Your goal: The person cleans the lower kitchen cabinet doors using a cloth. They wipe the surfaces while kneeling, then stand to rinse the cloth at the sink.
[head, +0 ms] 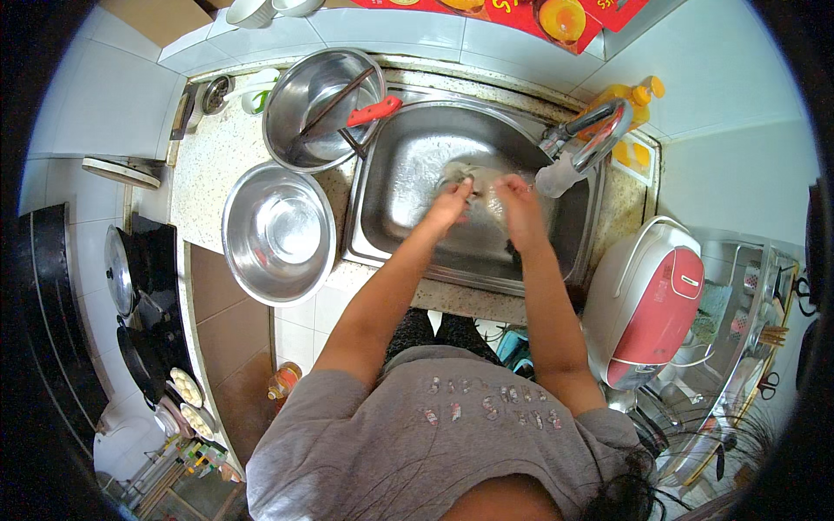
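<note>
My left hand (454,200) is over the stainless steel sink (397,228), its thumb and fingers pinched on a pale, soft-looking item (487,177). That item is blurred, and I cannot tell what it is. My right hand (521,198) is at the item's right side with fingers curled; motion blur hides whether they grip it. Just right of this hand, the chrome faucet (603,140) curves over the sink, with a whitish cover (557,176) at its outlet. A small dark thing (513,249) shows beside my right wrist.
Left of the sink are a steel pot (287,98), a red-handled knife (374,112) across its rim, and a steel basin (280,225). A yellow bottle (616,104) stands behind the faucet. At right is a red-and-white rice cooker (658,312); a hob (159,280) is far left.
</note>
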A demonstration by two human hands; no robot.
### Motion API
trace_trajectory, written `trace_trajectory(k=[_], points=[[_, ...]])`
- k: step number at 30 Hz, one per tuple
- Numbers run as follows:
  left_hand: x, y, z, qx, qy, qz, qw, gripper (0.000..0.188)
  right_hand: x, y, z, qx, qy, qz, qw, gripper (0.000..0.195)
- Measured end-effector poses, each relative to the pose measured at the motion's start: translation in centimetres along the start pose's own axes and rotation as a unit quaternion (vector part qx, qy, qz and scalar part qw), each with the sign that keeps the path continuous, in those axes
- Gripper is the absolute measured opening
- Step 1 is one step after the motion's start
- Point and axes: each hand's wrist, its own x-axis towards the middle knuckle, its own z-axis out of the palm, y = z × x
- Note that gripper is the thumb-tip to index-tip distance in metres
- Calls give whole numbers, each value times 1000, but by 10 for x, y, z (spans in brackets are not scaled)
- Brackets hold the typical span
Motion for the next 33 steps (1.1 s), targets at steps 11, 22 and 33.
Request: trace_trajectory(k=[11, 22, 33], points=[[32, -64, 22, -256, 40, 45, 965, 27, -67, 0, 26, 79, 139, 186, 970, 44], [-143, 43, 88, 196, 89, 289, 933, 28, -15, 72, -47, 293, -115, 271, 910, 43], [-62, -11, 80, 186, 121, 196, 955, 36, -50, 22, -28, 117, -51, 196, 972, 33]])
